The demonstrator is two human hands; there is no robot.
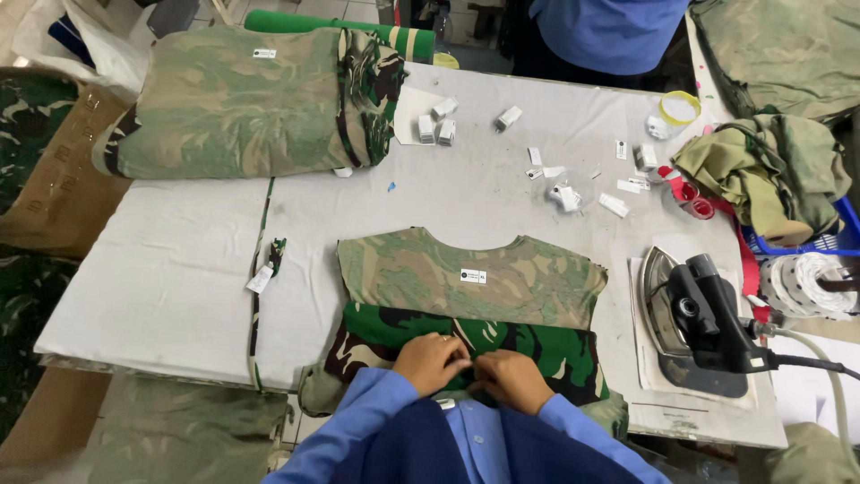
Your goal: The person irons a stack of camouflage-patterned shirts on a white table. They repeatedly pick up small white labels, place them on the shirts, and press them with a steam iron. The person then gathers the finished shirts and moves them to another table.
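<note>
A camouflage shirt [470,278] lies flat on the white padded table [170,269], neck away from me, with a small label at its collar. Its near part is folded up and shows a darker green pattern [537,345]. My left hand [432,361] and my right hand [511,378] rest side by side on that dark fold at the table's near edge. The fingers of both are curled and pinch the cloth. Blue sleeves cover both wrists.
A steam iron [699,323] stands at the right on a pad. A stack of folded camouflage garments [242,103] fills the far left. Small white tags [439,125] lie scattered at the back. Crumpled olive cloth [761,170] sits far right. Another person in blue [609,31] stands opposite.
</note>
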